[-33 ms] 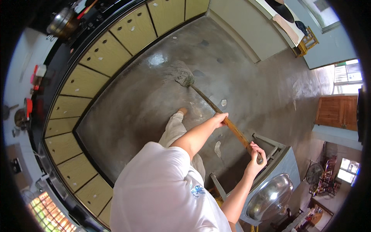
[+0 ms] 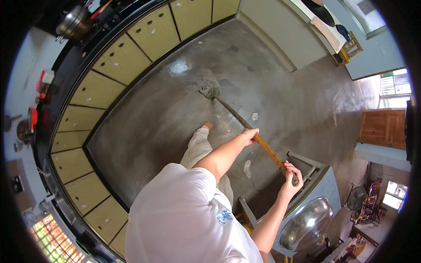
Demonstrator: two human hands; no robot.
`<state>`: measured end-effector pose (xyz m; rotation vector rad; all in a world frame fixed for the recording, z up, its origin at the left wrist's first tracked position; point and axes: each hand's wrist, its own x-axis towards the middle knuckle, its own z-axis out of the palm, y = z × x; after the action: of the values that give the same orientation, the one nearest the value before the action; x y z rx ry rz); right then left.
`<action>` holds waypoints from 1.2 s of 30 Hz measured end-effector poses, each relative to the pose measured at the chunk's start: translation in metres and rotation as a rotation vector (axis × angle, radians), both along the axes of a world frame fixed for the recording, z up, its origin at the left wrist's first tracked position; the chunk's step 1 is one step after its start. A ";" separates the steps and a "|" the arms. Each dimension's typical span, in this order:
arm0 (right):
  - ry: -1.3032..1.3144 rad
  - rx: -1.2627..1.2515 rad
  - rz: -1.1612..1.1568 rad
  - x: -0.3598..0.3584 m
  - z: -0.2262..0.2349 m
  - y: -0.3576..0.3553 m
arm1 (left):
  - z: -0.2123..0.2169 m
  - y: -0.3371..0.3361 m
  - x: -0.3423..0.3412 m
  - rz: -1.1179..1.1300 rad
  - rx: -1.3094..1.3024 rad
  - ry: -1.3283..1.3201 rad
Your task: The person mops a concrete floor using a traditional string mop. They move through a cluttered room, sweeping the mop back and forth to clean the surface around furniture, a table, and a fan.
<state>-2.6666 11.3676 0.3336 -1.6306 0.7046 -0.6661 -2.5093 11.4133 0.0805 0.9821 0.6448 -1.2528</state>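
Note:
A string mop (image 2: 239, 118) with a long wooden handle slants across the middle of the view. Its grey strand head (image 2: 208, 85) lies on the wet-looking floor, up and left of my hands. Partway along the handle, my left hand (image 2: 250, 136) is closed round the wood. My right hand (image 2: 291, 175) grips the handle near its top end, the fingers curled over it. That end is close to the frame of a table beside my right arm. My foot (image 2: 207, 126) shows on the floor below the mop head.
Yellowish cabinets (image 2: 120, 59) curve along the left under a black counter holding a metal pot (image 2: 75, 23). Close on my right stands a table (image 2: 326, 186) with a shiny oval metal lid (image 2: 307, 223). A pale low wall (image 2: 265, 33) bounds the far side. A small wooden stool (image 2: 349, 49) is far right.
The mop's strands look slightly more gathered toward the handle, their left edge a little further right. Both hands keep the same hold on the handle.

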 end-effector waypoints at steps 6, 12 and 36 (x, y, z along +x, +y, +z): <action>0.001 0.160 -0.001 -0.050 -0.021 0.012 | 0.005 0.049 -0.052 0.109 0.133 -0.018; 0.066 0.264 0.117 -0.061 -0.036 0.054 | -0.018 0.125 -0.077 0.258 0.229 0.024; 0.453 0.303 1.241 0.008 -0.086 0.618 | -0.082 0.752 -0.270 1.355 0.223 0.330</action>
<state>-2.6582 11.9851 0.2472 -1.5779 -0.0082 0.6830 -2.7796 12.1651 -0.0012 0.2962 1.4002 -0.1089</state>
